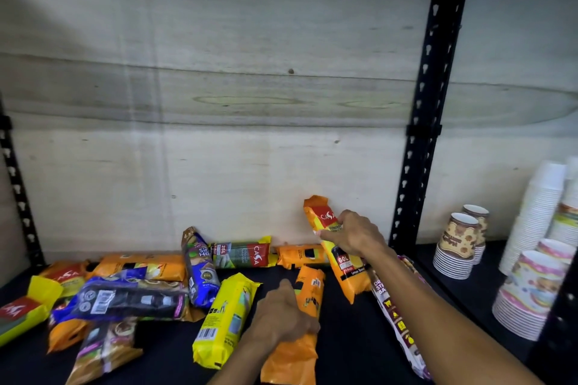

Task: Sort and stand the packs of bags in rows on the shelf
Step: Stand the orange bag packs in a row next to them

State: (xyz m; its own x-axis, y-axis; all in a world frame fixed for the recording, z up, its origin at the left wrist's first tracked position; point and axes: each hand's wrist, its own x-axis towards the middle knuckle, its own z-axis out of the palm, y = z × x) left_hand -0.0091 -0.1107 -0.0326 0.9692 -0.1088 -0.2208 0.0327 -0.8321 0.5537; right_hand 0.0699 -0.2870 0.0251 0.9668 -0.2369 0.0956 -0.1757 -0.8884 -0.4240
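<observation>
The right hand (353, 233) is clamped on an orange pack (339, 251), holding it nearly upright, tilted, at the back of the dark shelf (350, 337) near the wooden wall (219, 103). The left hand (281, 312) grips a second orange pack (300, 350) lying flat toward the front. A yellow pack (223, 319) lies just left of it. Further left, blue (125, 298), orange and yellow packs lie jumbled. Beyond the black post (422, 134), paper cups (459, 244) stand stacked.
</observation>
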